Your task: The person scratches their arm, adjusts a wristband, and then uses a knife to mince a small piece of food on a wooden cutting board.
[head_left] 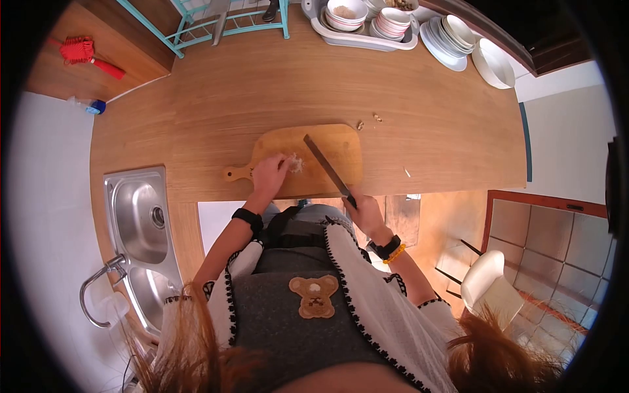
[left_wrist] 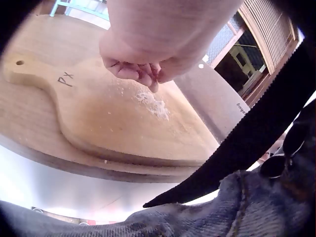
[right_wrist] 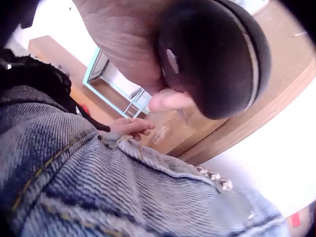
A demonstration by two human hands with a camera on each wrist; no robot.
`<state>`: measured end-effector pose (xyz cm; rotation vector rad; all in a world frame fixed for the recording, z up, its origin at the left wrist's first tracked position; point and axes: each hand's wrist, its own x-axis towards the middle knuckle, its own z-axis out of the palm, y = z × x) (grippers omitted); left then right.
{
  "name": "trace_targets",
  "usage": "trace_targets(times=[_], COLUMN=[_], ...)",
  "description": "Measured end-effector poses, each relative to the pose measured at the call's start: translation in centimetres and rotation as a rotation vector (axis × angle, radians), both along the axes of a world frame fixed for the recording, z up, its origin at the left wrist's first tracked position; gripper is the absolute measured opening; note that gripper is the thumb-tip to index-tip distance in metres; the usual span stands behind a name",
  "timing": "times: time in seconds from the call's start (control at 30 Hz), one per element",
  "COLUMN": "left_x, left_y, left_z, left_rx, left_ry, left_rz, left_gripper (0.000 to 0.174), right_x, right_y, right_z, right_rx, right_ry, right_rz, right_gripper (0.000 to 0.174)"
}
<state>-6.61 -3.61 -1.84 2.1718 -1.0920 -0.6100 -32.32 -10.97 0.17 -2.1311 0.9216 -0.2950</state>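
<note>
The right hand (head_left: pixel 367 216) has its grip around the knife (head_left: pixel 327 166), tip toward eleven o'clock. Whether the left hand (head_left: pixel 268 175), at eight o'clock of white shreds (head_left: pixel 297 164), pinches any, I cannot tell.

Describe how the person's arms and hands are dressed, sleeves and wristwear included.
Both the left hand and the right hand are ungloved, and the forearms are bare. The left wrist wears a black wristband; the right wears a second black wristband with a yellow bracelet beside it. The white sleeves are edged with black trim.
</note>
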Motion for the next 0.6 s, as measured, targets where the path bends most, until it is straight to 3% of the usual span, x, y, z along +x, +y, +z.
trace_targets(times=[0.13,0.27,0.33,0.47,0.6], left_x=[0.3,0.1,0.0,-0.1,0.0], left_y=[-0.3,0.1,0.3,0.6,0.4], left_z=[1.1,0.4,-0.4,-0.4,0.6], left_rx=[0.184,0.207,-0.003,0.060,0.162], left_ry=[-0.010,-0.049,-0.008,-0.005,0.003], left_rz=[0.001,0.018,0.070,0.090,0.084], left_gripper=[0.030,0.025,0.018,0.015,0.024], right_x=[1.7,3.2,3.3,2.9,2.9], right_y=[1.0,2.4,2.3,2.1,1.9], right_z=[1.1,0.9,0.6,0.4,0.3], right_rx=[-0.038,-0.139,-0.177,-0.198,-0.176], right_ry=[-0.003,0.152,0.190,0.256,0.206], right_rz=[0.017,0.032,0.055,0.081,0.080], right_gripper=[0.041,0.031,0.029,0.023,0.020])
